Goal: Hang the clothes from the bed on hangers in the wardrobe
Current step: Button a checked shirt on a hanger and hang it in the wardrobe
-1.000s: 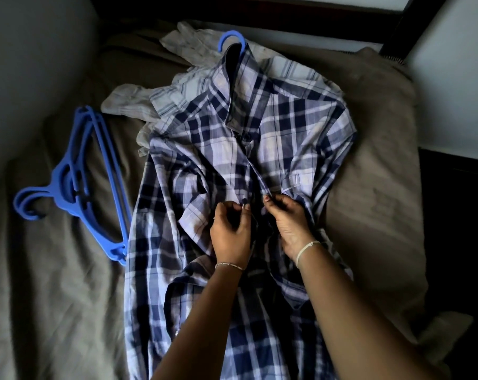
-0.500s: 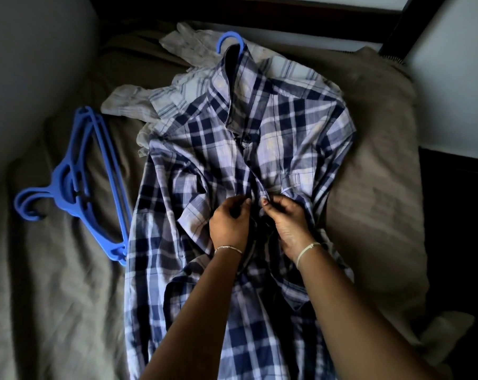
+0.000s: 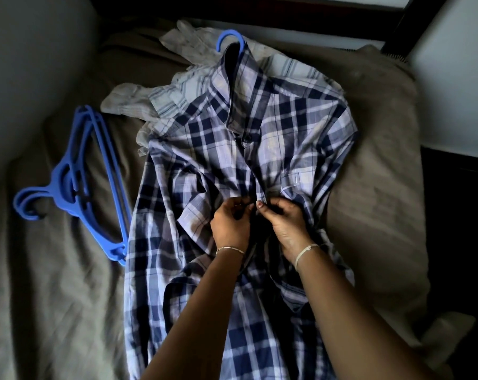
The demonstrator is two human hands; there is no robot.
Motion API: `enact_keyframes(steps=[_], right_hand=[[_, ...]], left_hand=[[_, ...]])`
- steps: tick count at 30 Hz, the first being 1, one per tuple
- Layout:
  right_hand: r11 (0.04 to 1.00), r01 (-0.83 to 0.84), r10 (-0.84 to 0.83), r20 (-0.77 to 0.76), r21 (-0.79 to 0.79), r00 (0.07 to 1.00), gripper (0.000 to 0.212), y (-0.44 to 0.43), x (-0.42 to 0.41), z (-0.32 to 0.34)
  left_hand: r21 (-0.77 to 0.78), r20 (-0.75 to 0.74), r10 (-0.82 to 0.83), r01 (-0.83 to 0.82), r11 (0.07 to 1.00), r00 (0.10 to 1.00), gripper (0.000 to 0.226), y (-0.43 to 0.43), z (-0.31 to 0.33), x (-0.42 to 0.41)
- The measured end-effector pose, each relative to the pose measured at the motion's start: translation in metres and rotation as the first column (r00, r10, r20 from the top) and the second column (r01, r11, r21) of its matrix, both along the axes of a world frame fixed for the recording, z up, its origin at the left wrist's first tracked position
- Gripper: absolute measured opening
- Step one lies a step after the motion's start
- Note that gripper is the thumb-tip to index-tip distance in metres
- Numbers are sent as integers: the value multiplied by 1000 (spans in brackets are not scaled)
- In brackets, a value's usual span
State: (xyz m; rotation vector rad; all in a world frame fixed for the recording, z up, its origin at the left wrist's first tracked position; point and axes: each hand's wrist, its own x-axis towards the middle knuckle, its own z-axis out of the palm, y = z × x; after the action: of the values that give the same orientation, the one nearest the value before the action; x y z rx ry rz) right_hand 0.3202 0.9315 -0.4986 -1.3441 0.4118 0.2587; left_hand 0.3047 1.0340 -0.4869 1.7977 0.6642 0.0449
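A blue and white plaid shirt [image 3: 281, 133] lies flat on the bed, collar away from me. The hook of a blue hanger [image 3: 230, 38] sticks out of its collar; the rest of that hanger is hidden inside the shirt. My left hand [image 3: 231, 226] and my right hand [image 3: 285, 226] meet at the shirt's front placket near mid-chest, each pinching one edge of the fabric. A button higher up near the collar is closed. Light striped clothes [image 3: 172, 97] lie crumpled under the shirt's left shoulder.
A stack of spare blue hangers [image 3: 76, 182] lies on the brown bedsheet [image 3: 54, 297] left of the shirt. A grey wall runs along the left. A pillow [image 3: 380, 171] lies at the right, with dark floor beyond the bed's right edge.
Both hands have slid slightly up the placket toward the collar, fingertips now closer together on the fabric. The shirt and hangers lie where they were.
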Motion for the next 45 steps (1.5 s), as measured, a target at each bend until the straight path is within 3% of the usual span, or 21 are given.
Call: enact_keyframes(steps=[8, 12, 15, 18, 22, 27, 30, 34, 40, 45], right_hand=[[1000, 24, -23, 45, -13, 999, 12, 5, 0, 0], [999, 41, -40, 27, -7, 999, 12, 6, 0, 0], [998, 66, -66, -8, -9, 998, 25, 7, 2, -2], [998, 63, -63, 3, -1, 998, 21, 6, 2, -3], [999, 20, -19, 12, -36, 1000, 8, 5, 2, -3], [1000, 23, -23, -1, 3, 1000, 10, 6, 4, 1], [999, 41, -41, -3, 0, 999, 12, 9, 5, 1], [999, 50, -50, -34, 1, 998, 15, 12, 5, 0], [999, 39, -38, -29, 20, 999, 17, 9, 5, -2], [999, 24, -24, 1, 43, 1000, 8, 7, 5, -2]], left_hand=[[-403, -103, 37, -76, 912, 994, 10, 5, -1, 9], [-466, -112, 28, -78, 882, 993, 6, 8, -3, 9], [-537, -108, 27, -81, 840, 994, 8, 9, 0, 9], [-610, -87, 0, -53, 791, 996, 8, 12, 6, 8], [-600, -80, 2, -50, 799, 997, 5, 14, 6, 9], [-551, -59, 0, -32, 834, 998, 13, 13, 2, 10], [-608, -106, 34, -92, 788, 994, 4, 14, 2, 11], [-632, -150, 48, -133, 763, 988, 25, 12, 4, 11], [-607, -178, 63, -159, 779, 982, 7, 10, 0, 14], [-648, -174, 43, -148, 747, 984, 7, 11, -6, 13]])
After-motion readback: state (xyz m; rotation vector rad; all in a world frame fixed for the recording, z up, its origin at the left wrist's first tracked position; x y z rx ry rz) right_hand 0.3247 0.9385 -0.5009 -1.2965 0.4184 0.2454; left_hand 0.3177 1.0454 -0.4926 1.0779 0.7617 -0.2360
